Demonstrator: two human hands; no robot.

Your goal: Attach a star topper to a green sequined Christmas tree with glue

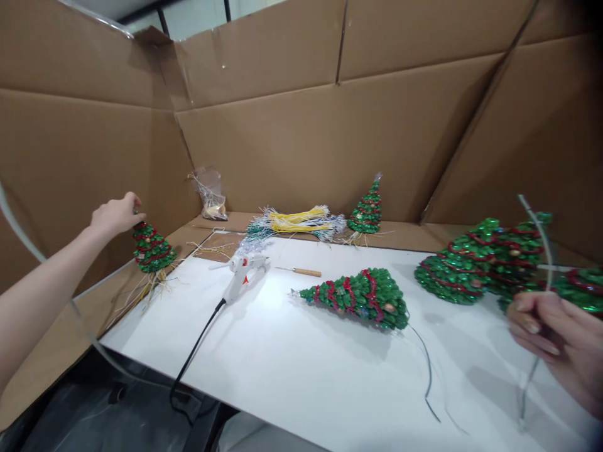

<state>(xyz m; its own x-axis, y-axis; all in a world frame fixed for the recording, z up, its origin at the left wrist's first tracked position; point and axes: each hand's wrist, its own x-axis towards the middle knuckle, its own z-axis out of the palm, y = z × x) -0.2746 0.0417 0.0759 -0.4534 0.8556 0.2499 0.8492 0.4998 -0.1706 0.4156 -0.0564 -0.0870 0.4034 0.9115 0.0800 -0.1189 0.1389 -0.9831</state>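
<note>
At the far left, my left hand (117, 212) has its fingers closed round the top of a small Christmas tree (151, 250) with green petals, red garland and pale wires trailing from its base. On the right, my right hand (551, 333) pinches a thin whitish strand (541, 229), which sticks up above the fingers and hangs down below them. A larger Christmas tree (360, 298) lies on its side on the white table (282, 370), its silver tip toward the left and a dark wire (428, 367) running from its base.
A white glue gun (239, 276) with a black cord rests left of centre, near a wooden-handled awl (307, 272). Behind lie bundled yellow and white wires (301, 221), a plastic bag (210, 194) and an upright small tree (367, 210). More trees (455, 267) stand right. Cardboard walls (292, 144) enclose the table.
</note>
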